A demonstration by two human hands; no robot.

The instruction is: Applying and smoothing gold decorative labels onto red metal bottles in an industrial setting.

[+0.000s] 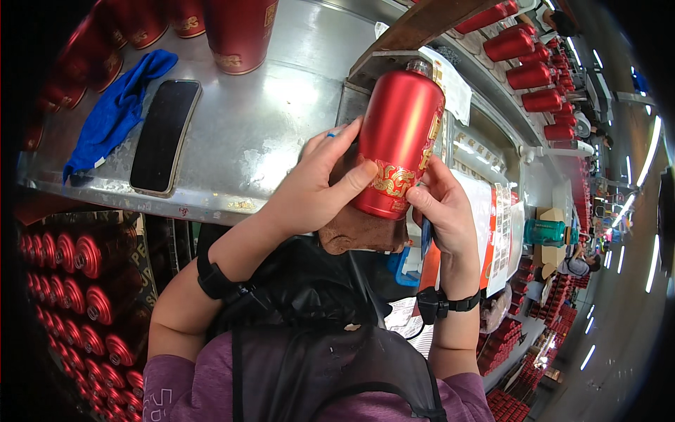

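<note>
A glossy red bottle (402, 133) with gold scrollwork round its lower part is tilted in front of me, its clear glass neck pointing up and away. My left hand (325, 181) is closed on the bottle's left side, with the thumb across the gold band. Against the lower right side, my right hand (444, 207) pinches it between thumb and fingers. Beneath the bottle's base lies a brown cloth (362, 233), partly hidden by the bottle and my left hand. A narrow dark blue thing shows just under my right hand; its kind I cannot make out.
On the metal worktop (235, 141) to the left lie a black phone (165, 137) and a blue cloth (119, 116). Red bottles (239, 35) stand behind them. Stacked red bottles (88, 257) fill the lower left. More bottles (510, 43) line a conveyor at right; people are farther off.
</note>
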